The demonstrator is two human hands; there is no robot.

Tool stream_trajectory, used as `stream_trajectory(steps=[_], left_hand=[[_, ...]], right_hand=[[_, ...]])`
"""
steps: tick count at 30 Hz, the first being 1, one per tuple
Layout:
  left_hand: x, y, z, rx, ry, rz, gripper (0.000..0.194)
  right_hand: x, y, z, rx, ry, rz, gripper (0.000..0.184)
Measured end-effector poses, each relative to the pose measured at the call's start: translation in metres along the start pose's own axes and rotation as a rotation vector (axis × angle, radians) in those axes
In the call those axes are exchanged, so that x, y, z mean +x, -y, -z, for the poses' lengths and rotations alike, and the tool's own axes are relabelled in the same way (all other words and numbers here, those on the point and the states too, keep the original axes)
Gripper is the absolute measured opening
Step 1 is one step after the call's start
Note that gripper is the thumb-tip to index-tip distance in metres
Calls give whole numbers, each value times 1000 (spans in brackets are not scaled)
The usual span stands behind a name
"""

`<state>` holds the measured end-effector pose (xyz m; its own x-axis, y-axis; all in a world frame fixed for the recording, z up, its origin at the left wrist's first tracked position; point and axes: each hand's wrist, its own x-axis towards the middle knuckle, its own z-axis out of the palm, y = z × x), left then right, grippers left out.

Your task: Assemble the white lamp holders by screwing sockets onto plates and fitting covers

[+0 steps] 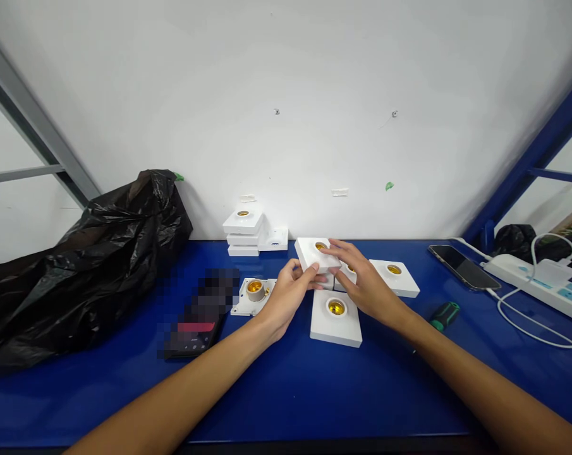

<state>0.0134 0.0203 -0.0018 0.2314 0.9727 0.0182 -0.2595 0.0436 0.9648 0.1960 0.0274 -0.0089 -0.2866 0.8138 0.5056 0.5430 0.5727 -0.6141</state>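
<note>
A square white lamp holder point(309, 256) with a brass-coloured threaded socket is raised and tilted slightly over the others. My left hand point(292, 284) is closed on its lower left edge, thumb on top. My right hand point(361, 278) grips its right side, fingertips near the socket. Partly hidden behind my right hand is another lamp holder point(341, 282). Just below my hands lies a lamp holder point(335, 328), socket up, and one more lamp holder point(399, 284) is to the right. Beside my left wrist sits a bare socket base point(248, 300) with its inner parts showing.
Stacked lamp holders point(242, 237) stand by the wall beside an open white cover point(275, 240). On the left are a black plastic bag point(100, 272) and a dark phone point(195, 335). Rightward lie a green-black screwdriver point(444, 315), a phone point(463, 265) and a power strip point(541, 284) with white cables.
</note>
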Motion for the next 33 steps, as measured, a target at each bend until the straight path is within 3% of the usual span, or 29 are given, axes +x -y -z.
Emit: stream_trajectory(steps=[4,7,13,21,27,30,33], left_hand=[[2,0,1,-8,84,83,17],[2,0,1,122,135,44,17],[4,5,3,331,145,-59,9],[-4,8,-2,700,116,-443,31],[-7,15,-2,842,123,-544,28],[-8,18,-2,924,141,-594,22],[-11,20,-3,1021,162,-617,19]], right_hand=[[-1,-3,-2,-35,37,-8,52],[0,-4,-3,-63,23,-21,54],[1,-3,-1,-190,6,15,32],[4,-5,11,-214,-7,11,22],[17,-13,13,-279,-66,72,17],[31,-16,11,-426,-119,77,18],[45,-18,10,-529,-51,43,20]])
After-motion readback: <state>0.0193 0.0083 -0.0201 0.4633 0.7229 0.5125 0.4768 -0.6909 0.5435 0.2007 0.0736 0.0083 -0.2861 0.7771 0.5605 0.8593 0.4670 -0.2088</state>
